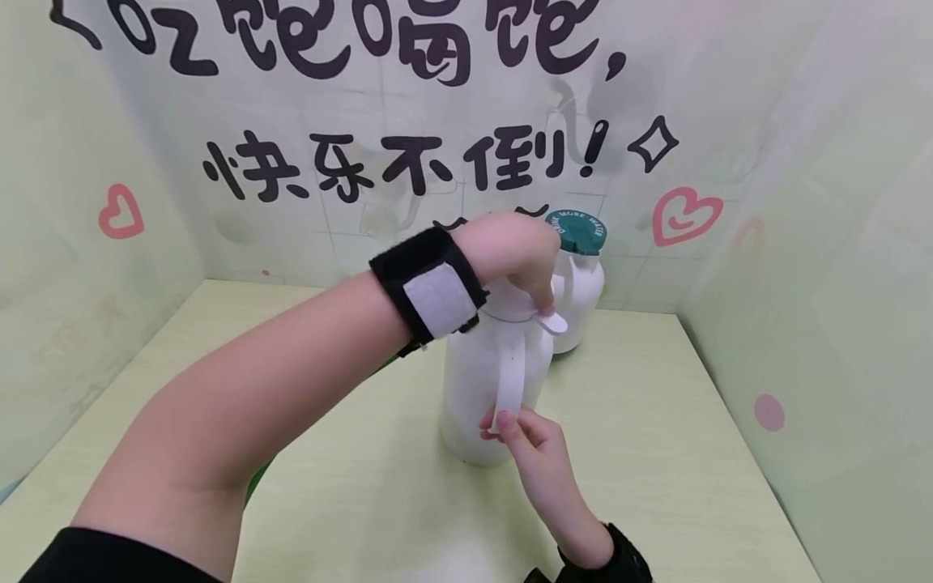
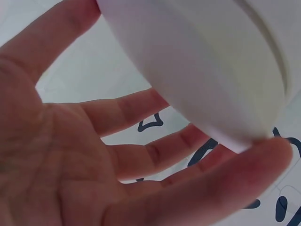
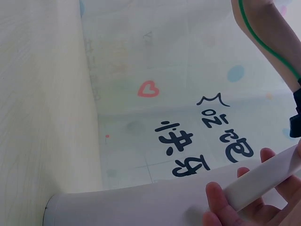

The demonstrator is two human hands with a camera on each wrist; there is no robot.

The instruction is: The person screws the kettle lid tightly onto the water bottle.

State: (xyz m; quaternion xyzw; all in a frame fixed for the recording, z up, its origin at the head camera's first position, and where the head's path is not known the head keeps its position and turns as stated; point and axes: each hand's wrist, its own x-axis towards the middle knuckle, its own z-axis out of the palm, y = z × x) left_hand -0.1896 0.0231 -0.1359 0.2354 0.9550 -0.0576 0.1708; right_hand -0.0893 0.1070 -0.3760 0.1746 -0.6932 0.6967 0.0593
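A white thermos jug [image 1: 469,397] stands upright on the table, its handle [image 1: 512,364] facing me. From above, my left hand [image 1: 519,247] grips the jug's white lid [image 1: 503,300]; a small tab [image 1: 554,324] sticks out beside the fingertips. The left wrist view has the thumb and fingers spread round the edge of the lid [image 2: 202,70]. Lower down, my right hand [image 1: 539,457] pinches the bottom end of the handle between thumb and fingers. Fingers wrap the handle [image 3: 263,181] in the right wrist view, with the jug's side [image 3: 131,207] beneath.
Close behind the jug, to the right, is a second white jug [image 1: 579,283] with a dark green top [image 1: 579,232] bearing white letters. The pale wooden table [image 1: 350,486] is bounded by printed sheets at the back [image 1: 408,105] and both sides.
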